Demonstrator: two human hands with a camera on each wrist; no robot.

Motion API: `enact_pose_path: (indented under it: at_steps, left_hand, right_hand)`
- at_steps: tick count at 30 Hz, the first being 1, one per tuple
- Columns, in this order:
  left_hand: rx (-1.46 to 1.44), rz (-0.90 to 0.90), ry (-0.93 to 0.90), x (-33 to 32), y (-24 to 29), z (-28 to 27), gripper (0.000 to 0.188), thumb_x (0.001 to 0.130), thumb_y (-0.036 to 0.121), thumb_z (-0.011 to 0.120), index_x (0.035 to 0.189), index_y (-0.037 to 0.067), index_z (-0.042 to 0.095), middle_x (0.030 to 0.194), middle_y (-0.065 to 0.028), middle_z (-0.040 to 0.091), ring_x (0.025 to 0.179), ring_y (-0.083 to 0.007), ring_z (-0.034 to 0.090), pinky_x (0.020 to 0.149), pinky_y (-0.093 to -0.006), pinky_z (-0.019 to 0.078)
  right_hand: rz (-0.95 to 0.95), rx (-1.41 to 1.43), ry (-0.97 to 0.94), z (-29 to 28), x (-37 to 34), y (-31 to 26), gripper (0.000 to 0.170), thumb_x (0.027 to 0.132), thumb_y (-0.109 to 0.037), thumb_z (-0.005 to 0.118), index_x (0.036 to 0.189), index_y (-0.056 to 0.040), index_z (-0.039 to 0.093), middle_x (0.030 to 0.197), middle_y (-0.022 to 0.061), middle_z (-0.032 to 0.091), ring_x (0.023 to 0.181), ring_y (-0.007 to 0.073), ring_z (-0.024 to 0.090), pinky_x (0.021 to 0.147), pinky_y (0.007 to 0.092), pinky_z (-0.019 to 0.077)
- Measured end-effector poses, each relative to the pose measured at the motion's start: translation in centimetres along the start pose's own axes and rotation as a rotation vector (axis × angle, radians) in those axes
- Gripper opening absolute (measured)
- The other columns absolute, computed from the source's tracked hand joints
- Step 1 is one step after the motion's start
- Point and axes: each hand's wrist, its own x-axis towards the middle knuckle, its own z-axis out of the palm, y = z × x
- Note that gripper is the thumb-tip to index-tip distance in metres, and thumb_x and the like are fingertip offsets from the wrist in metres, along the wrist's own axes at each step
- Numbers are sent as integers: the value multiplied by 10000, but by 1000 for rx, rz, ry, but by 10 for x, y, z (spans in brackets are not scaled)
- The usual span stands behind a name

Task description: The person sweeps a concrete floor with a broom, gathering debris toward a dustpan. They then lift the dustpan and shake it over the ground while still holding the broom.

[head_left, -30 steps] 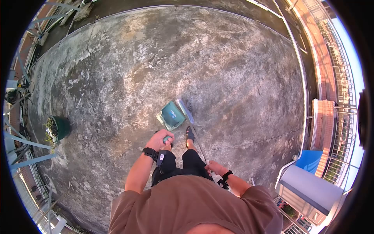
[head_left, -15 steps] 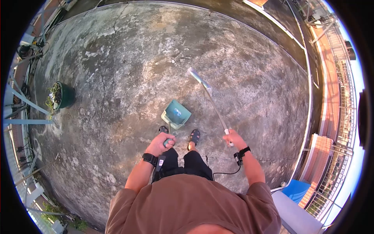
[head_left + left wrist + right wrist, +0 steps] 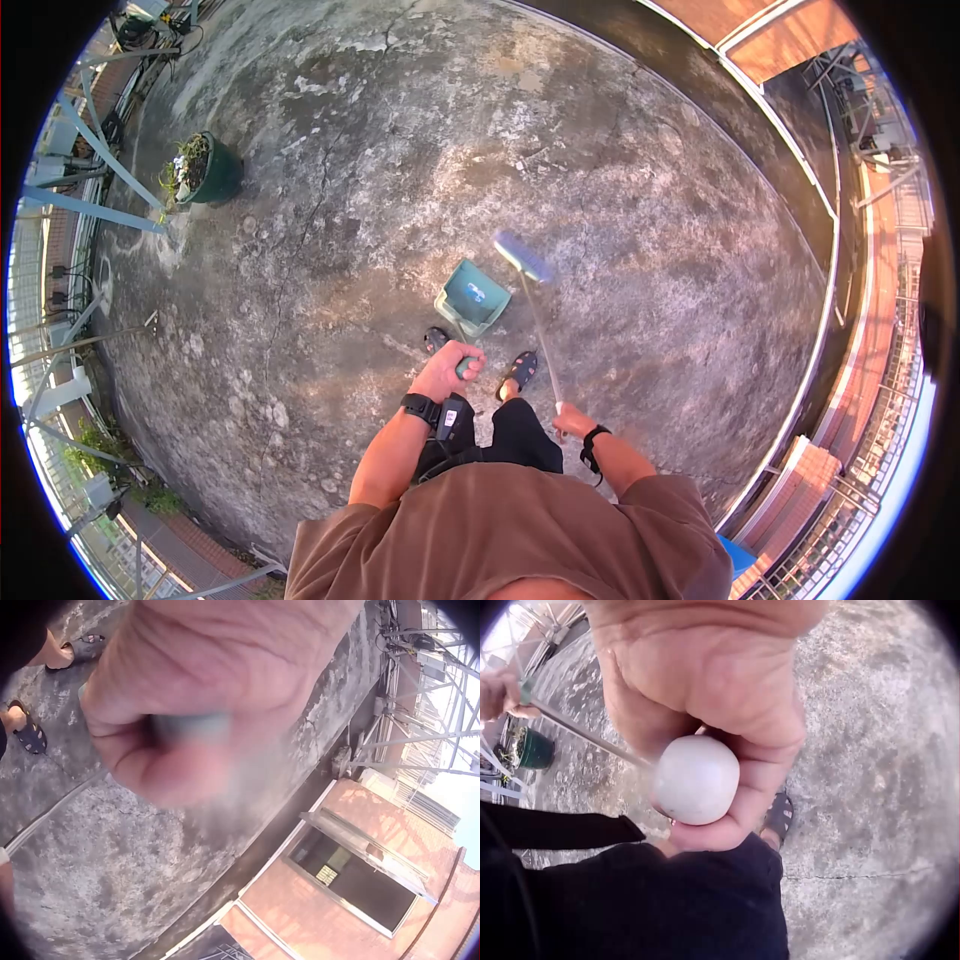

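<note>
dustpan [image 3: 487, 310], one, teal, long-handled: it lay just ahead of the left hand [image 3: 450, 370], around the middle of the floor [image 3: 330, 260], its open side facing away from the feet. a small blue-and-white item [image 3: 474, 293] lay inside, too small to identify.

left hand: closed round the green grip [image 3: 464, 368] of the dustpan, thumb and fingers curled.

broom [image 3: 523, 257], one, pale bristled head on a slim handle [image 3: 545, 345]: the head lay ahead of the right hand [image 3: 575, 422] and a little to its left, right of the dustpan and apart from it. whether the bristles touched the floor could not be told.

right hand: fingers curled round the upper handle, the white rounded end [image 3: 697, 780] showing at the palm in the right wrist view.

sandals [image 3: 518, 374], dark, a pair, worn: behind the dustpan, one on either side of its handle.

plant pot [image 3: 222, 175], green, planted: near the floor's left edge.

condition notes: the grip was blurred and partly covered by fingers in the left wrist view; the dustpan's handle was partly hidden by the left hand in the head view; the broom's head was softly blurred.
</note>
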Motion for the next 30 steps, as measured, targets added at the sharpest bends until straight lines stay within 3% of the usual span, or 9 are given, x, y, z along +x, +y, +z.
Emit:
enact_pose_path:
  at_steps: [1, 3, 5, 7, 12, 17, 21, 25, 30]
  left_hand:
    - [7, 18, 26, -2, 2, 5, 75, 794, -6, 467, 761, -59, 424, 650, -90, 433, 460, -92, 382, 334, -183, 271]
    - [-8, 36, 26, 0, 4, 8, 76, 787, -9, 474, 756, -59, 425, 646, -89, 435, 454, -92, 380, 334, -182, 276]
    - [49, 25, -5, 3, 14, 6, 60, 769, -9, 490, 745, -1, 435, 649, -65, 454, 471, -93, 391, 371, -191, 289]
    - [6, 85, -12, -6, 16, 3, 55, 772, -8, 489, 758, -1, 436, 654, -63, 457, 486, -94, 398, 375, -192, 290]
    - [-78, 73, -138, -10, 29, -17, 68, 784, 0, 494, 772, 6, 426, 662, -69, 460, 471, -91, 394, 364, -184, 295]
    - [-261, 101, -108, -46, 46, -12, 82, 795, 4, 484, 793, -21, 406, 695, -90, 466, 450, -93, 384, 346, -184, 290]
    - [-319, 198, -31, -56, 56, -4, 110, 812, 47, 473, 771, -43, 426, 606, -58, 413, 397, -86, 329, 334, -187, 269]
    - [-410, 265, 22, -55, 59, 4, 140, 820, 57, 478, 734, -50, 447, 589, -54, 423, 382, -85, 312, 327, -195, 266]
    - [-521, 300, -15, -44, 70, 20, 109, 825, 36, 464, 765, -55, 450, 632, -63, 439, 423, -84, 330, 313, -197, 248]
  right_hand:
    - [133, 60, -98, 7, -19, 2, 150, 661, -57, 530, 745, 67, 524, 575, 127, 575, 520, 199, 589, 477, 329, 449]
    - [100, -109, -225, 5, -56, -7, 118, 691, -75, 556, 764, 15, 536, 571, 90, 562, 502, 166, 551, 462, 295, 423]
    - [95, -5, -175, -1, -73, -8, 133, 680, -28, 570, 777, 47, 517, 582, 96, 561, 477, 162, 548, 428, 318, 420]
    - [209, 219, -85, -8, -92, -22, 100, 705, -47, 598, 741, -22, 508, 576, 39, 514, 477, 130, 507, 446, 283, 408]
    - [100, 219, 8, -28, -99, -71, 123, 720, -49, 599, 753, -29, 483, 607, 30, 503, 477, 115, 495, 426, 276, 395]
    - [-88, 60, 213, -86, -56, -143, 201, 723, -70, 595, 845, -39, 438, 596, 32, 479, 462, 116, 487, 408, 281, 400]
    - [-110, 51, 193, -163, -7, -230, 211, 727, -87, 587, 847, -54, 416, 611, 40, 488, 435, 127, 485, 366, 287, 399]
    - [-400, 111, 106, -247, 83, -284, 230, 712, -118, 584, 839, -55, 402, 601, 52, 497, 443, 140, 507, 376, 280, 399]
    - [-327, -172, 156, -302, 188, -370, 231, 723, -145, 573, 791, -68, 365, 575, 43, 464, 444, 164, 501, 380, 303, 377]
